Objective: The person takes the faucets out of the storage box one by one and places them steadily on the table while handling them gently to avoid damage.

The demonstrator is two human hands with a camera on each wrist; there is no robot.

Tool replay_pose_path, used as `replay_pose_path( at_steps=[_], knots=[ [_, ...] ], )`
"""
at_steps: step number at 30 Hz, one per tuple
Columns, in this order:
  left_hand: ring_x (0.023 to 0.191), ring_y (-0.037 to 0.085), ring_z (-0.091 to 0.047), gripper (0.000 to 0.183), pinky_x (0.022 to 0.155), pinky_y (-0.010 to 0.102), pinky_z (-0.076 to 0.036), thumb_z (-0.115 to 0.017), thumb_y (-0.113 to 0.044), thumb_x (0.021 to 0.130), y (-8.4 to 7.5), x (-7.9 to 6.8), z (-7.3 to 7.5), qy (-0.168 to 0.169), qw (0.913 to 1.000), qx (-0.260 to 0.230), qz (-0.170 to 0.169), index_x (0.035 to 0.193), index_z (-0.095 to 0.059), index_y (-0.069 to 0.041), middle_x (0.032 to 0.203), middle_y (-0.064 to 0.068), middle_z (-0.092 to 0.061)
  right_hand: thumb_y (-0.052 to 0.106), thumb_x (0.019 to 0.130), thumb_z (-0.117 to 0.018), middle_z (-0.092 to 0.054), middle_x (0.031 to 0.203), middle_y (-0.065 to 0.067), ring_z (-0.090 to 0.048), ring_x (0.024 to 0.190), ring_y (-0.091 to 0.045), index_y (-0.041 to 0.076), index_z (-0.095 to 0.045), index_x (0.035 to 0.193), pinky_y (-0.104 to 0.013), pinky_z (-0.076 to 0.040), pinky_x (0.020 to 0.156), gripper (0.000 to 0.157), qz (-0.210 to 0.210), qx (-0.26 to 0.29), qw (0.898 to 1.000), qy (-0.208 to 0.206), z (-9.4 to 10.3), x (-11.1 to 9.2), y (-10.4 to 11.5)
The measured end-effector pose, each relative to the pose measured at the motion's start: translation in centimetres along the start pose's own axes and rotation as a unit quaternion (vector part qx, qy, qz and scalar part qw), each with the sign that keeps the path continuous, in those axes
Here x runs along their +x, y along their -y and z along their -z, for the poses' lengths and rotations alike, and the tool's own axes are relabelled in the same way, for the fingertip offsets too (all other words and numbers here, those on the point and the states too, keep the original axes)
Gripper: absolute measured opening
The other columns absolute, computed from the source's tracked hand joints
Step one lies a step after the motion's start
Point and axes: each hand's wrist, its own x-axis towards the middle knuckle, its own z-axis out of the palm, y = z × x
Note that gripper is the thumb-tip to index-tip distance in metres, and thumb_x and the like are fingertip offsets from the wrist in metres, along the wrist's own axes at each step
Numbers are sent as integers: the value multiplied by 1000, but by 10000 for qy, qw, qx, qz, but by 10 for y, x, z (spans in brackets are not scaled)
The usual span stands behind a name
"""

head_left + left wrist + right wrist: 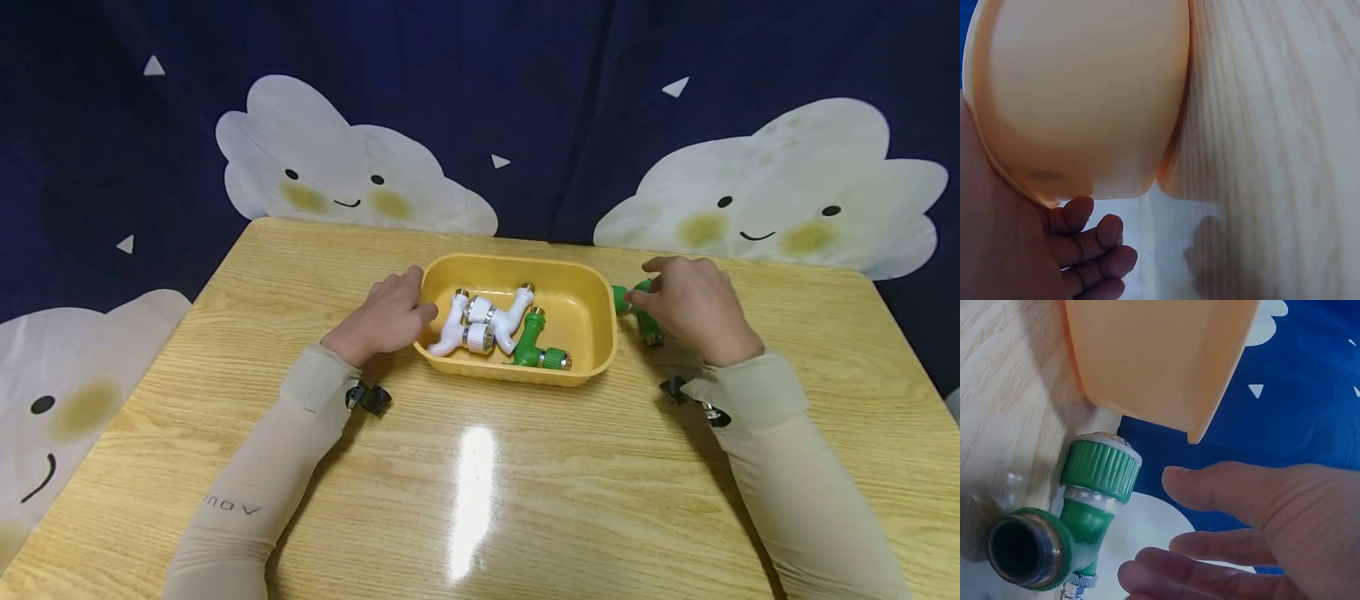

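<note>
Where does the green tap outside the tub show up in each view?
Head: the green tap lies right of the yellow tub, partly hidden by the right hand.
Left wrist: not in it.
Right wrist: lower left, below the yellow tub.
Shared landmark: the yellow tub, in all three.

Left sleeve (258, 475): dark letters (234, 505), seemingly "AQU" (partly turned away).

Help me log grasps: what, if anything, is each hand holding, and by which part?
The left hand grips the yellow tub by the rim at its left end. The right hand holds nothing, open beside a green tap.
</note>
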Motion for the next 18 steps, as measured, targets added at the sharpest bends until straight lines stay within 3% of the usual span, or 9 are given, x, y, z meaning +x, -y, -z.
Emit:
replay_pose_path(
  at_steps=[9,18],
  knots=[
    [93,32,-44,27,85,40,-31,-42,-32,100,1,0,0,-17,10000,34,-22,109,-46,-6,92,13,-47,36,94,-73,-76,109,-25,-73,89,-41,-3,-64,134,-50,-56,68,57,197,3,9994,-301,1,-5,8],
    [93,32,-45,27,87,41,-31,-42,-32,100,1,1,-1,-28,10000,33,-21,108,-45,-7,92,13,-47,34,93,-72,-77,108,-22,-73,93,-41,-1,-65,133,-55,-55,75,53,333,10,9982,-493,2,-9,17]
  ],
)
